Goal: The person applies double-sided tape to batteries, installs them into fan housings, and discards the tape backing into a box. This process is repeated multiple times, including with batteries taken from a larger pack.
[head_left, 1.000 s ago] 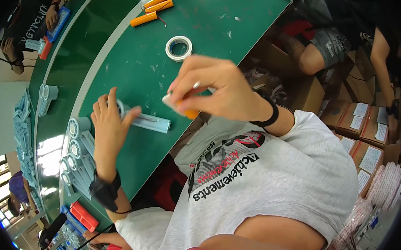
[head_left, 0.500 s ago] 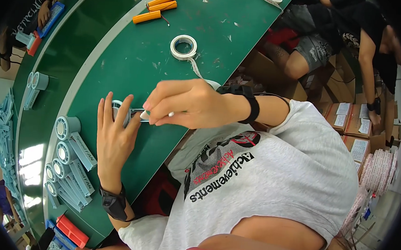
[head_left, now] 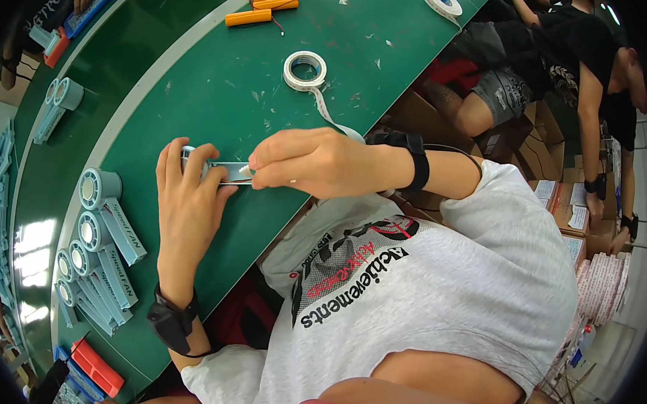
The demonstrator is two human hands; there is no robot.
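My left hand (head_left: 187, 196) is closed around the round head end of a light-blue handheld fan casing (head_left: 230, 170) on the green table. Its thumb lies along the near side of the casing and the fingers reach over the far side. Just to the right, my right hand (head_left: 319, 163) pinches a small white piece (head_left: 247, 171) at its fingertips, against the open handle of the casing. Fingers hide most of the casing's head. A roll of white tape (head_left: 305, 71) lies beyond my right hand, with a loose strip trailing toward my right wrist.
Several light-blue fans (head_left: 102, 250) stand clustered at the left. Orange cylindrical battery packs (head_left: 248, 17) and another tape roll (head_left: 442, 1) lie farther back. A red tray (head_left: 98, 366) sits at lower left. Beyond the metal rail runs a green belt (head_left: 48, 190). People and cartons (head_left: 568, 193) are at right.
My right hand has lowered its fingertips onto the casing's handle, bringing the white piece there. My left fingers have curled more around the casing. The whole view has shifted slightly.
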